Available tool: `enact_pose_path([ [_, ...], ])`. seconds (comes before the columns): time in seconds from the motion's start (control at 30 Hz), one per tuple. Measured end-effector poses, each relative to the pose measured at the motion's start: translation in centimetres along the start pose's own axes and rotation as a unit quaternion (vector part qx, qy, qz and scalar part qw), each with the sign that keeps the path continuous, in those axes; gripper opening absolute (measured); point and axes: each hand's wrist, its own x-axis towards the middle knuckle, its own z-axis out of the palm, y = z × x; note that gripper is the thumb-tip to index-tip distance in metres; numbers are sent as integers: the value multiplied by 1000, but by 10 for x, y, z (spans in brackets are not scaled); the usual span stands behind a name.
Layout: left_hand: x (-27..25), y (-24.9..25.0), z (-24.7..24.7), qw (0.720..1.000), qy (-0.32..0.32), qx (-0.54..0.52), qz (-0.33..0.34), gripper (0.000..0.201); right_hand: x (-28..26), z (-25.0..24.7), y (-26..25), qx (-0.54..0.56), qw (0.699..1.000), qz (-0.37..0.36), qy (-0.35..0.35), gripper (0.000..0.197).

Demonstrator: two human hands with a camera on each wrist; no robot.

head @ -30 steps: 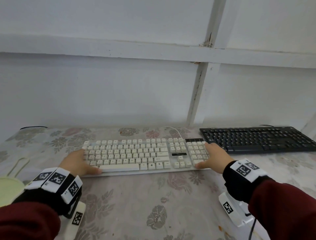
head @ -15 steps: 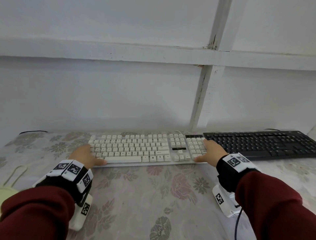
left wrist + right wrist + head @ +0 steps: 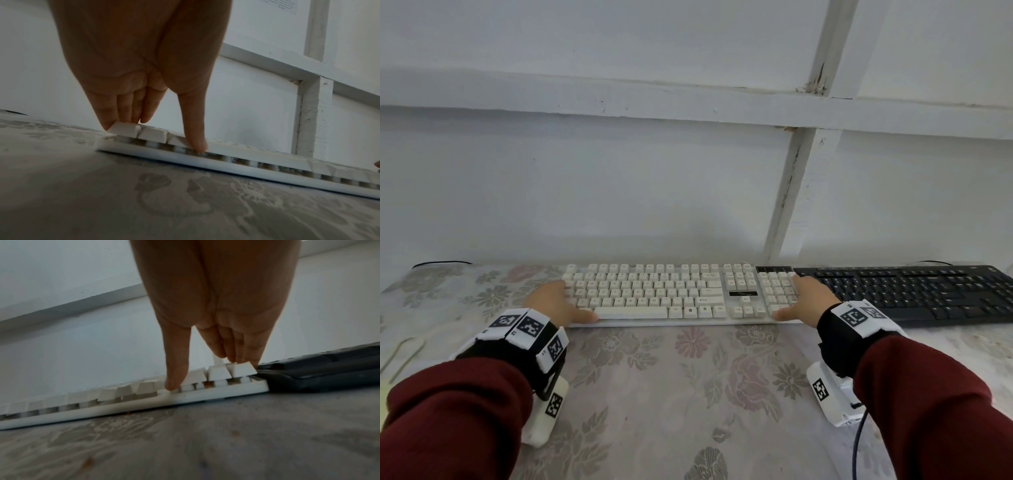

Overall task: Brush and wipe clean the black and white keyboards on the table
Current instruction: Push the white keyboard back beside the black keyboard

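Note:
The white keyboard (image 3: 654, 294) lies lengthwise on the floral tablecloth (image 3: 688, 394), close to the wall. Its right end meets the black keyboard (image 3: 911, 291), which runs on to the right edge of the head view. My left hand (image 3: 566, 303) rests on the white keyboard's left end (image 3: 152, 134): straight fingers (image 3: 127, 112) on the end keys, thumb (image 3: 195, 129) against the front edge. My right hand (image 3: 796, 301) mirrors it on the number-pad end (image 3: 218, 376), thumb (image 3: 176, 369) on the front rim, beside the black keyboard (image 3: 318, 374).
The white wall (image 3: 619, 188) rises right behind both keyboards. A thin black cable (image 3: 441, 263) shows at the table's back left. A pale wire loop (image 3: 404, 349) lies near the left edge. Small brown specks (image 3: 88, 464) dot the cloth in front of the keyboard.
Both hands have slid the white keyboard away from me toward the wall, and its right end now sits against the black keyboard. The head view has tilted upward.

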Motion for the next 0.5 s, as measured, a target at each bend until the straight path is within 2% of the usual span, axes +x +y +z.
enact_pose_path([
  [0.17, -4, 1, -1, 1000, 3, -3, -2, 95, -3, 0, -1, -6, 1000, -1, -1, 73],
  [0.33, -17, -1, -7, 1000, 5, -29, 1, 85, -16, -5, -1, -22, 1000, -14, 1, 75],
  [0.43, -35, -3, -9, 998, 25, -59, 24, 67, -31, -8, 1, -9, 999, -38, 11, 60],
  [0.5, -51, -5, -9, 995, 39, -80, 33, 69, -43, -9, 3, 12, 998, -57, 14, 51],
])
